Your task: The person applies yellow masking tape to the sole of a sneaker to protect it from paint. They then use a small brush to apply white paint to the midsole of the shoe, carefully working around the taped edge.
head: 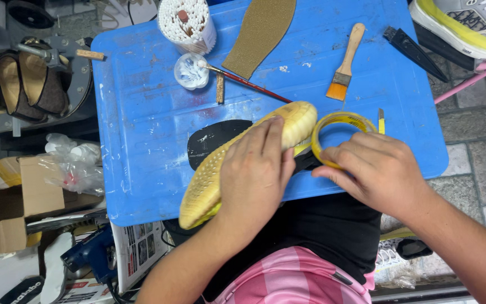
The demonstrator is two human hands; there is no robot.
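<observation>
Left hand (pixel 256 169) pressed flat on yellow shoe sole (pixel 237 163) (fingers spread, not gripping), right hand (pixel 375 171) pinching yellow tape roll (pixel 341 138) over blue bench (pixel 142 124)

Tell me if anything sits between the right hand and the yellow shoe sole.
Only the tape roll, held in the right hand, lies between it and the yellow shoe sole. The left hand already presses on the sole.
</observation>
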